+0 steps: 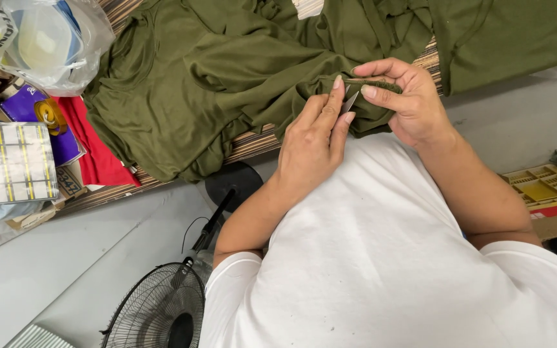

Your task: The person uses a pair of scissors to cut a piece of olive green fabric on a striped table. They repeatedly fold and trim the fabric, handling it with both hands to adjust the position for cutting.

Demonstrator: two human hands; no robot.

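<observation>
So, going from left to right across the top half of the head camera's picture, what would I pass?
Clear plastic bag → red cloth → olive green garment → left hand holding a small metal blade → right hand pinching the garment's edge → yellow compartment tray.

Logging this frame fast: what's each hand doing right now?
Left hand: closed on small snips, blades at the green cloth.
Right hand: closed, pinching the cloth's edge.
</observation>
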